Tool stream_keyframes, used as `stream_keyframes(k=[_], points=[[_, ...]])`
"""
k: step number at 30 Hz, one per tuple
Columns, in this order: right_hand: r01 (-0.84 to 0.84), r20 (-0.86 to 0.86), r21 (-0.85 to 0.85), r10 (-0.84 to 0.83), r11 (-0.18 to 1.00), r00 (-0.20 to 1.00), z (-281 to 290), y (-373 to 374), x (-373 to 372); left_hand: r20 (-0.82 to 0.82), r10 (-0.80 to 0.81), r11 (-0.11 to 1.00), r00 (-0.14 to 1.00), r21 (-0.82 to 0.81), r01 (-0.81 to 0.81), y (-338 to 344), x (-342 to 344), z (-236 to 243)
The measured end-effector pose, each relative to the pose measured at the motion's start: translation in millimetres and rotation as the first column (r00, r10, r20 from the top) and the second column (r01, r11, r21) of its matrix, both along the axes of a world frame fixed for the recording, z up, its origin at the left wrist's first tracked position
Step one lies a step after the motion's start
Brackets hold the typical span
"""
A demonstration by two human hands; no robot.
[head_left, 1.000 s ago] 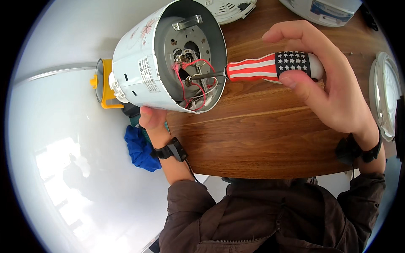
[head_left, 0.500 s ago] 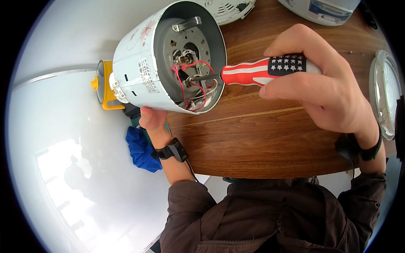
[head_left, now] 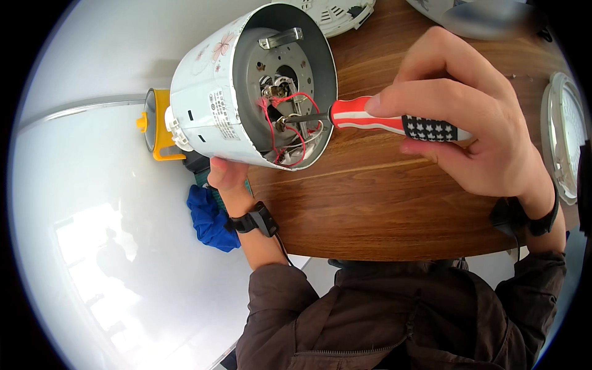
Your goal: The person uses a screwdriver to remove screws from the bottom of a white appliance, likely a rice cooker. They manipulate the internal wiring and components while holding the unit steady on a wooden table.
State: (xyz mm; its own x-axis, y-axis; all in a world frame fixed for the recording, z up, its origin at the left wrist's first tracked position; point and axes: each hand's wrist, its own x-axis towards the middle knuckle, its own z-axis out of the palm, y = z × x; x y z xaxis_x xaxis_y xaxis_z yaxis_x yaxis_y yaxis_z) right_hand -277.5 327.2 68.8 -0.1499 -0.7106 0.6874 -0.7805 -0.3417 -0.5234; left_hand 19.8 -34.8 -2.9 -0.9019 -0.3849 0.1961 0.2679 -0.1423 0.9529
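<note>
A white rice cooker body [head_left: 200,98] with a flower print is tipped on its side, its open bottom facing right. Inside show a grey metal plate [head_left: 251,68], red wires [head_left: 267,117] and small metal terminals. Around the lower side of the shell is my left hand [head_left: 227,174], supporting it; most of its fingers are hidden behind the shell. My right hand [head_left: 475,117] grips a screwdriver [head_left: 370,114] with a red-and-white striped, star-patterned handle. The shaft reaches into the body, its tip at a screw terminal beside the red wires.
A white vented base cover [head_left: 336,15] lies at the back. Farther right is a white appliance part [head_left: 487,18], partly blurred. A round pale lid [head_left: 564,135] lies at the right edge. On the left are a yellow-and-grey object [head_left: 161,123] and a blue cloth [head_left: 211,219].
My right fingers have shifted around the screwdriver, and its handle has turned and now slants downward to the right. The cooker body has moved slightly right.
</note>
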Motion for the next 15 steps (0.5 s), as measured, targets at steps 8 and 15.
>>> stream_keyframes(k=[8, 15], points=[[0.111, 0.23, 0.242, -0.169, 0.964, 0.958, 2, 8, 11, -0.033, 0.0, 1.0, 0.999, 0.023, 0.001, -3, 2, -2], [-0.033, 0.131, -0.047, 0.039, 0.998, 0.991, 13, -5, 7, -0.044, -0.058, 0.998, 0.997, 0.031, 0.059, -2, 1, -1]])
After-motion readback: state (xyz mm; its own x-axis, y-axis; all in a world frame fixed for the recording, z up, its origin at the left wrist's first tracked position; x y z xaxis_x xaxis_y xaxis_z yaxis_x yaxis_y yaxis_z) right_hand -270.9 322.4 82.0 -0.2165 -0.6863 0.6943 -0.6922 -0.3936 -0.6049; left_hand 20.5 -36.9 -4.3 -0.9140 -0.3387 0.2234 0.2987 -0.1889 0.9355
